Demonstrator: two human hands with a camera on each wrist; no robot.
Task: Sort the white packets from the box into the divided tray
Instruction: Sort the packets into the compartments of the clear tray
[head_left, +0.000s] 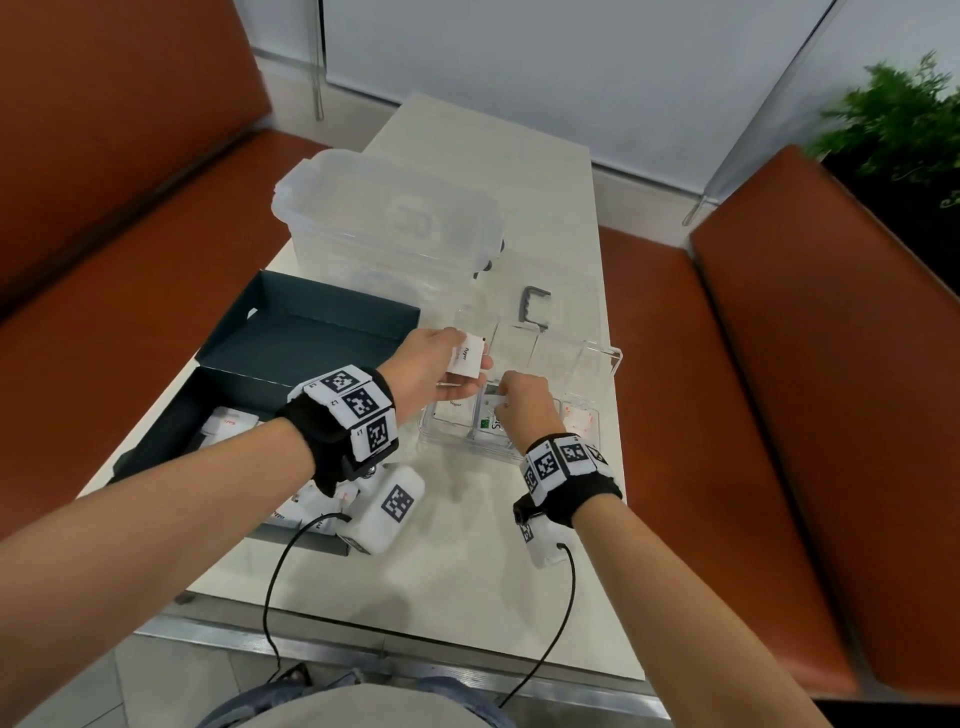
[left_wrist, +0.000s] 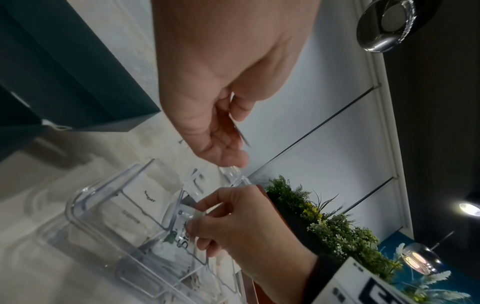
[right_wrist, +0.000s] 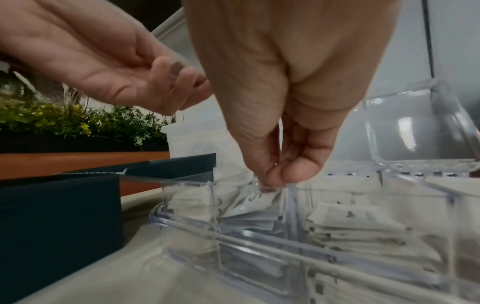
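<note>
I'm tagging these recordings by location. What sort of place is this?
Probably a café or restaurant booth: orange-brown padded benches flank a narrow pale table, a planter of greenery sits behind one, and the packets being sorted read Sugar and Pepper.

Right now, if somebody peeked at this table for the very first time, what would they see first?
Probably the two hands meeting over the clear plastic divided tray at the table's middle. The left hand holds up a small white paper packet, while the right hand pinches another white packet into the tray's middle compartment. Left of them sits the open dark teal cardboard box, more packets inside.
</note>
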